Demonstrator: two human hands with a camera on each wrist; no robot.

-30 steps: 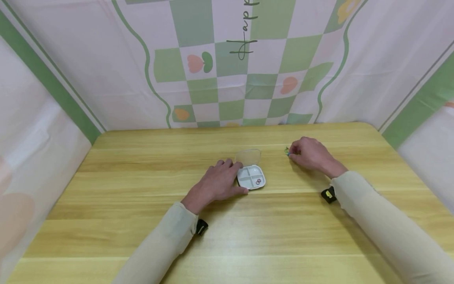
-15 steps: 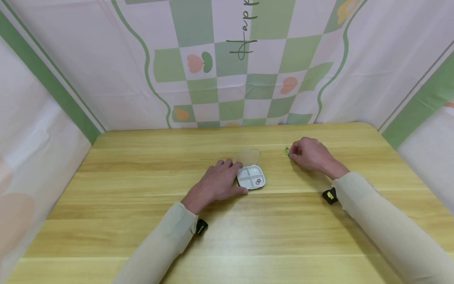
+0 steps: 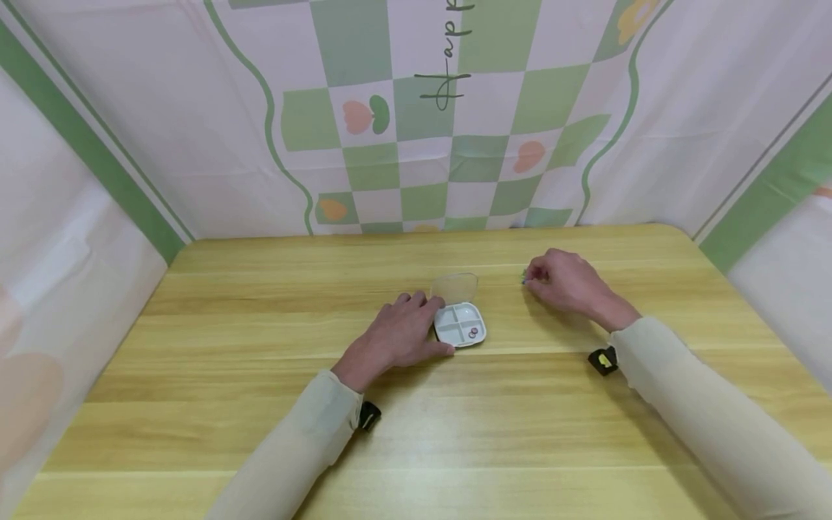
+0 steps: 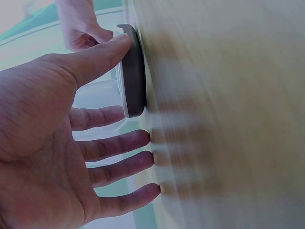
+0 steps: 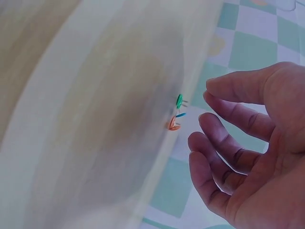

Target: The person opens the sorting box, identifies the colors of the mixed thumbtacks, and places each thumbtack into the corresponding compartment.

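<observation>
My left hand (image 3: 399,336) steadies a small white pill case (image 3: 450,331) between thumb and index finger, its clear lid (image 3: 456,287) raised. In the left wrist view the thumb presses the case's dark edge (image 4: 135,71), while the other fingertips meet the tabletop. Pinkish ring-like pieces (image 3: 473,332) lie in the near right compartment. My right hand (image 3: 564,280) is beside tiny coloured studs (image 3: 523,276). The right wrist view shows a green stud (image 5: 179,101), a blue one (image 5: 180,115) and an orange one (image 5: 173,125), some with thin metal pins, apart from the loosely bent fingers.
The wooden table (image 3: 227,325) runs back to a hanging cloth (image 3: 422,162) with green checks. More cloth hangs at both sides. A dark wrist device (image 3: 369,416) sits at the left cuff and another dark device (image 3: 603,360) at the right cuff.
My right hand has shifted slightly left and back, covering more of the coloured studs. My left hand and the pill case have stayed put.
</observation>
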